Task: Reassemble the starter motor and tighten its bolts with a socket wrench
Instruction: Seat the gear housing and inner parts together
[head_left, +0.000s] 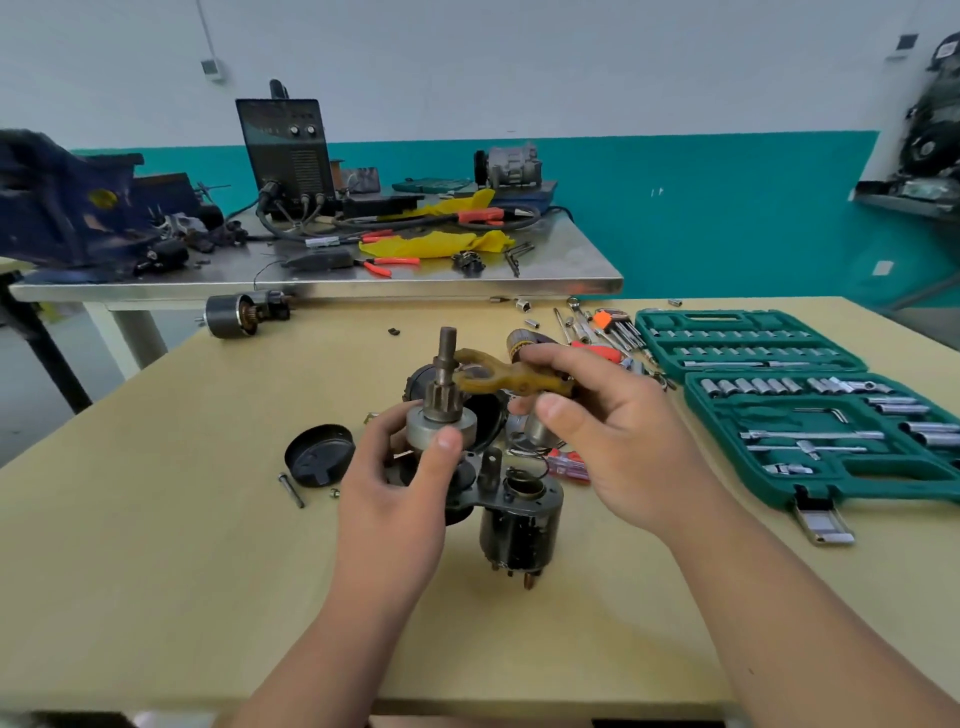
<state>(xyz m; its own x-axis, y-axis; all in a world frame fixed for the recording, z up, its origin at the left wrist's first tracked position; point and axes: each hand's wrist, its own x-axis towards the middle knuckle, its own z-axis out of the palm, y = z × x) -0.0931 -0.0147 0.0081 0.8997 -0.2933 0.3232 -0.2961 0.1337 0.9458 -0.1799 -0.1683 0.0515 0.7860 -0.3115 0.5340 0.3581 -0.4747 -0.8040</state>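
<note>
The starter motor (440, 410), a half-built grey-and-black metal assembly with its toothed steel shaft pointing up, stands near the middle of the tan wooden table (182, 519) in front of you. You look to be on the shift-fork step. Your right hand (613, 441) pinches the yellowish forked lever (509, 376), its prongs just beside the shaft. Next, I'd judge, the prongs must straddle the drive collar squarely; bolts come later. Your left hand (395, 478) curls round the silver clutch drum, thumb on its front, steadying it. The open green socket case (810, 488) lies to your right.
</note>
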